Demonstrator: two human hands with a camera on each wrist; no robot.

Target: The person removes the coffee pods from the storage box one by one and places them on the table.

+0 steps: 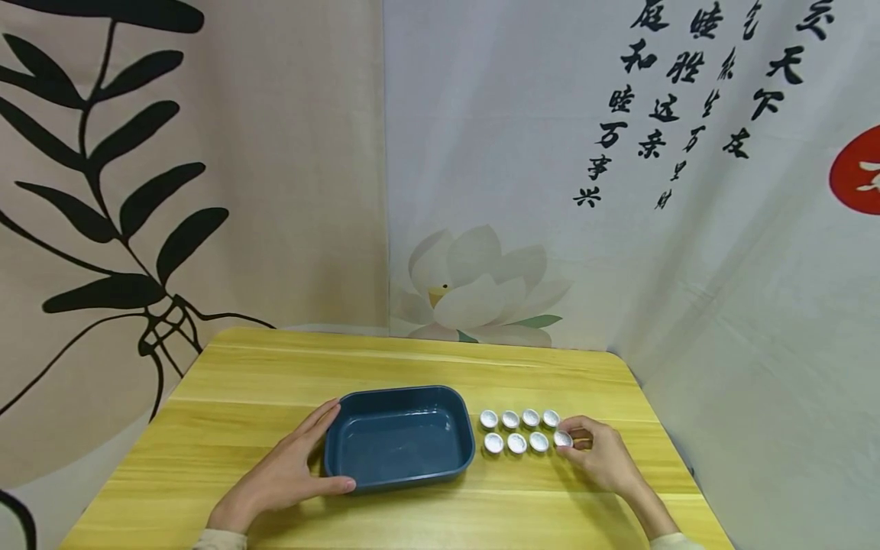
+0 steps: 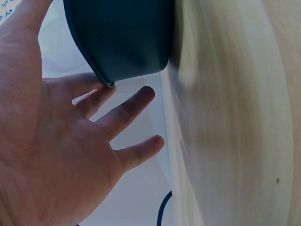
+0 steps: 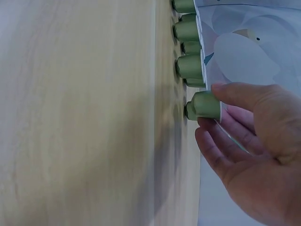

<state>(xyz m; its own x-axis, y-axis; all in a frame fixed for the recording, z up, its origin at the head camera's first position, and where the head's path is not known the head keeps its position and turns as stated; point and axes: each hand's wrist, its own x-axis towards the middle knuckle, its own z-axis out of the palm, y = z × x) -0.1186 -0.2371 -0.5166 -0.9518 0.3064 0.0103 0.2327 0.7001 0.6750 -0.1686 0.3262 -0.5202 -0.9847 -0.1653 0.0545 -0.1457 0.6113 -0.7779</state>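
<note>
A dark blue rectangular baking dish (image 1: 399, 481) stands on the wooden table. My left hand (image 1: 289, 470) rests against its left side, thumb at the front corner and fingertips at the back corner. In the left wrist view this hand (image 2: 70, 136) has its fingers spread, two of them touching the dish's rim (image 2: 109, 84). My right hand (image 1: 605, 457) pinches a green coffee capsule (image 3: 207, 104) with a white lid between thumb and fingers. It is the right end capsule (image 1: 562, 438) of the front row, seemingly a little off the table.
Several more coffee capsules (image 1: 516, 443) stand lid up in two rows right of the dish. The wooden table (image 1: 412, 367) reaches back to a printed cloth backdrop (image 1: 316, 191) with plants and writing. A second cloth wall (image 1: 756, 305) runs along the right side.
</note>
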